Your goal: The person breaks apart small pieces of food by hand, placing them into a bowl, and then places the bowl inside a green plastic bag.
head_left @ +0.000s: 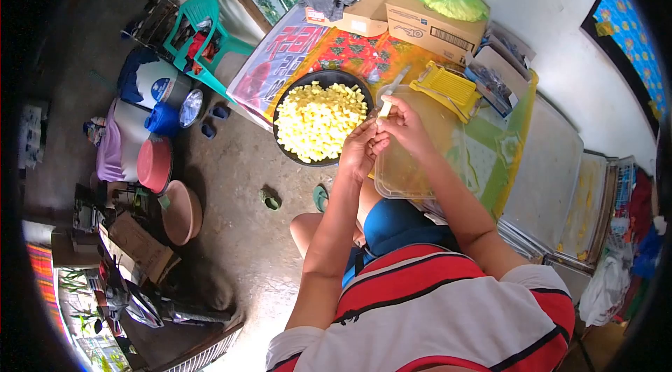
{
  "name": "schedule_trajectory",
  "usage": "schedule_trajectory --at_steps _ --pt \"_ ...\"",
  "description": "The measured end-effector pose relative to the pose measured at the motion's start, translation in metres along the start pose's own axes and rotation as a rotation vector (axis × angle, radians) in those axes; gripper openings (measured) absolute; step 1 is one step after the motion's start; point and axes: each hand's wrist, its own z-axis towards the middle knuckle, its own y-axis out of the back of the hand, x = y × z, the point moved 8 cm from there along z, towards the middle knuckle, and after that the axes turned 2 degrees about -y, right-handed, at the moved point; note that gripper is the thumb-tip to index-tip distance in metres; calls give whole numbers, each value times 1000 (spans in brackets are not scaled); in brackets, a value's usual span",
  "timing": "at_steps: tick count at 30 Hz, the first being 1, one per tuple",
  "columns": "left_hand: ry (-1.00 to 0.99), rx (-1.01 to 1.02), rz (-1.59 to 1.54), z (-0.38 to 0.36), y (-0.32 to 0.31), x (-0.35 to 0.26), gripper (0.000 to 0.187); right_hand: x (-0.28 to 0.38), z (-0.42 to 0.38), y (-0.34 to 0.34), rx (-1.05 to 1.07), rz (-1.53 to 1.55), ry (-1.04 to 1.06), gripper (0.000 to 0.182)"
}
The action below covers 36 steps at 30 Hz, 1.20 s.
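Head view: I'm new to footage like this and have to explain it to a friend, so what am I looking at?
There is no machine: one camera, worn on a person's head, looks down at their bare hands. The right hand pinches a small pale piece; the left hand is close beside it, its grip unclear. Near them, a round dark pan holds many pale yellow chunks. On the patterned table covering lie a clear plastic tray, a knife, a yellow rack and cardboard boxes.
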Motion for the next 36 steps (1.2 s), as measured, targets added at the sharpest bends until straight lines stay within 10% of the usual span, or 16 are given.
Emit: schedule_trajectory --at_steps 4,13,19,23,28,36 --pt "-96 -48 27 3 15 -22 22 -6 11 -10 -64 42 -120 48" --pt "-927 -405 1523 52 51 -171 18 -29 48 -12 -134 20 -163 47" --pt "-531 -297 1963 111 85 -176 19 -39 67 -16 -176 39 -164 45" --pt "-407 -305 1903 116 85 -178 24 -31 72 -21 -150 23 -124 39" --pt "-762 -257 1873 83 46 -183 24 -46 76 -20 -138 80 -208 34" --pt "-417 40 972 54 19 -137 25 -45 70 -35 -141 264 -235 25"
